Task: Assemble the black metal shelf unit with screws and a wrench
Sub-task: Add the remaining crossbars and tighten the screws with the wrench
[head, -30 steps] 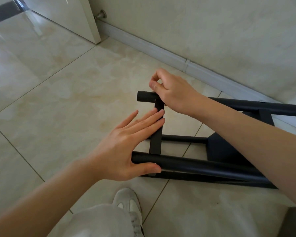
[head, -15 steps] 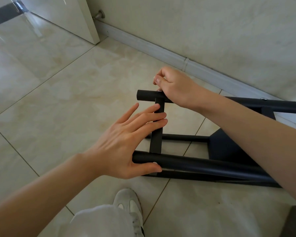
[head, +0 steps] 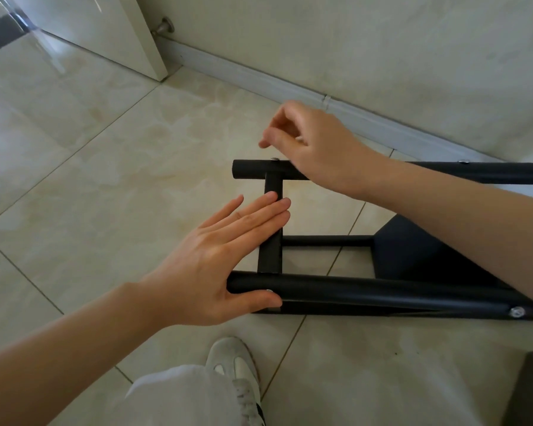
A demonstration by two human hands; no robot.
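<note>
Pale floor tiles point(head: 130, 167) carried the shelf frame point(head: 366, 290), braced by the flat, open left hand point(head: 216, 256); the right hand point(head: 308, 139), loosely curled and seemingly empty, hovered above the screw point(head: 274, 159), best seated squarely before wrenching.

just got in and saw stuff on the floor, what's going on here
A person is putting together a black metal shelf frame lying on its side on the tiled floor. The left hand rests flat against the crossbar, thumb on the near tube. The right hand hovers above a screw in the far tube, holding nothing visible.
</note>
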